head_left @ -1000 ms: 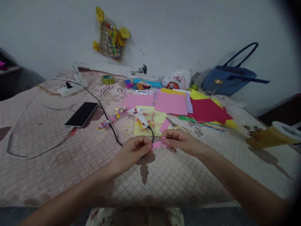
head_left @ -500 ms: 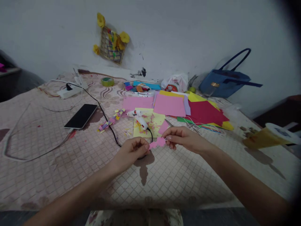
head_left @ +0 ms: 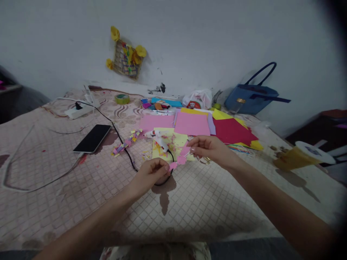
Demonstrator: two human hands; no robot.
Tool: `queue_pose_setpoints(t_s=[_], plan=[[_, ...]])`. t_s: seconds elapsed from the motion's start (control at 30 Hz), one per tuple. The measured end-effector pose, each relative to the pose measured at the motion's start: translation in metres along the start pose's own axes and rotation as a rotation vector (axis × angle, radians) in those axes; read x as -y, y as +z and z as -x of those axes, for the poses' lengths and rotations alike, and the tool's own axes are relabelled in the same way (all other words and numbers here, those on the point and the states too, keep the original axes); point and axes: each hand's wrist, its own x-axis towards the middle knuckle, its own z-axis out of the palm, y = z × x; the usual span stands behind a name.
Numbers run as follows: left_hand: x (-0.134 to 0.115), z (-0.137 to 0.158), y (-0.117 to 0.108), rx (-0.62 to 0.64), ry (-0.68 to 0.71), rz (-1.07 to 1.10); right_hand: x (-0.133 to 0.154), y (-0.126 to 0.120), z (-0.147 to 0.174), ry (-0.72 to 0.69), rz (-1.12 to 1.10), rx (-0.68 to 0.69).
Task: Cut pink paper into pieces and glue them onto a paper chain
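Note:
My left hand (head_left: pixel 151 176) pinches one end of a narrow pink paper piece (head_left: pixel 181 160) with uneven edges, held above the tablecloth. At its other end my right hand (head_left: pixel 208 150) has thumb and fingers closed on a thin white strand (head_left: pixel 191 153), which looks like string. Under the right hand, gold loops (head_left: pixel 204 160), apparently scissor handles, show in part. Just beyond, a white glue gun (head_left: pixel 162 143) rests on a yellow sheet (head_left: pixel 155 154) strewn with paper scraps. A strip covered in colourful bits (head_left: pixel 125 143) lies to the left.
A phone (head_left: pixel 92 139) on a cable lies left, near a power strip (head_left: pixel 78 111). The glue gun's black cord (head_left: pixel 116 128) crosses the table. Pink sheets (head_left: pixel 192 124) and red sheets (head_left: pixel 233 130) lie behind. At right are a lidded cup (head_left: pixel 292 157) and a blue bag (head_left: pixel 249 99).
My right hand has risen slightly away from my left, and the pink piece now slants upward. Gold loops have come into sight beneath it. The camera view has shifted a little.

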Motion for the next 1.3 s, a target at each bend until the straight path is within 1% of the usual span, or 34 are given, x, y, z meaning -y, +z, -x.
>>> queue_pose_setpoints(t_s=[0.13,0.2,0.3,0.4,0.57,0.7,0.8,0.9,1.07,1.13,1.2,1.27,1.3], plan=[[-0.002,-0.004,0.002,-0.003,0.021,-0.004,0.006,0.000,-0.008,-0.045,-0.039,-0.042],[-0.002,-0.006,0.002,-0.004,0.035,-0.004,0.010,0.000,-0.012,-0.071,-0.017,-0.051],[-0.002,-0.007,-0.002,-0.026,0.056,-0.014,0.020,-0.003,-0.019,-0.139,0.086,-0.058],[-0.002,-0.006,-0.010,-0.050,0.060,-0.070,0.033,-0.007,-0.025,-0.230,0.242,-0.074],[-0.006,-0.002,-0.029,-0.085,0.114,-0.233,0.062,-0.014,-0.028,-0.369,0.548,-0.136],[-0.017,-0.004,-0.039,-0.181,0.212,-0.412,0.081,-0.020,-0.031,-0.424,0.717,-0.172],[-0.025,-0.005,-0.044,-0.233,0.267,-0.548,0.087,-0.024,-0.033,-0.455,0.798,-0.194],[-0.027,-0.004,-0.049,-0.245,0.312,-0.632,0.090,-0.029,-0.035,-0.487,0.847,-0.204],[-0.024,-0.002,-0.052,-0.278,0.291,-0.802,0.094,-0.035,-0.034,-0.489,0.865,-0.217],[-0.025,-0.007,-0.047,-0.330,0.328,-0.753,0.096,-0.035,-0.032,-0.490,0.864,-0.216],[-0.030,-0.016,-0.036,-0.379,0.382,-0.635,0.098,-0.034,-0.031,-0.491,0.866,-0.213],[-0.037,-0.030,-0.021,-0.355,0.423,-0.490,0.101,-0.031,-0.030,-0.499,0.870,-0.216],[-0.041,-0.037,-0.013,-0.318,0.427,-0.422,0.102,-0.030,-0.029,-0.503,0.873,-0.217]])
